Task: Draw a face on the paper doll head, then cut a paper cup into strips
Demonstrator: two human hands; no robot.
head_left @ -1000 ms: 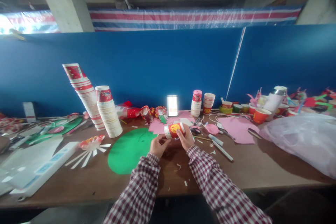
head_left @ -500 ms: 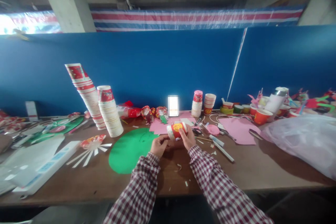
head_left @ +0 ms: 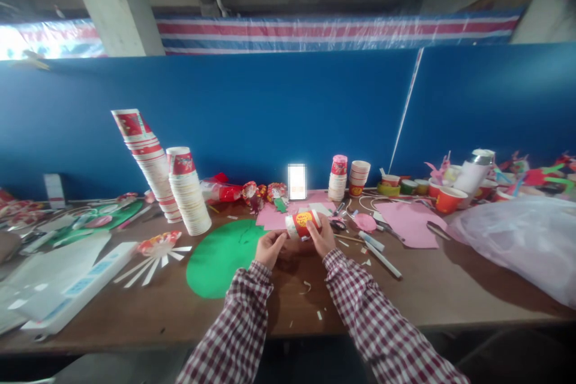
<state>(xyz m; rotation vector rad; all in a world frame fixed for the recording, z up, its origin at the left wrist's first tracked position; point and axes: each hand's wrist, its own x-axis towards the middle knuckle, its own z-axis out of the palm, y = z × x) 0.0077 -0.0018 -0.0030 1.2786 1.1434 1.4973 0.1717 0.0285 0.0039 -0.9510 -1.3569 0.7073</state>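
A red and white paper cup [head_left: 297,225] with a yellow emblem lies on its side in the air above the table, its end toward the left. My right hand [head_left: 321,236] wraps round its right end, thumb on the printed side. At the cup's left end is my left hand [head_left: 270,247], thumb and forefinger closed in a pinch; whatever lies between the fingertips is too small to make out. To the left of my hands a round green sheet [head_left: 216,258] lies flat on the brown table [head_left: 310,318].
Two tall paper cup stacks [head_left: 186,198] stand at the left, near a cup cut into strips [head_left: 157,249]. Pink paper [head_left: 407,222], a white stick [head_left: 382,259] and scraps lie to the right. A plastic bag [head_left: 522,246] bulges at the far right, before a blue partition [head_left: 270,108].
My left hand has shifted slightly left, and its thumb and forefinger have come together at the cup's end. The cup and my right hand have hardly moved.
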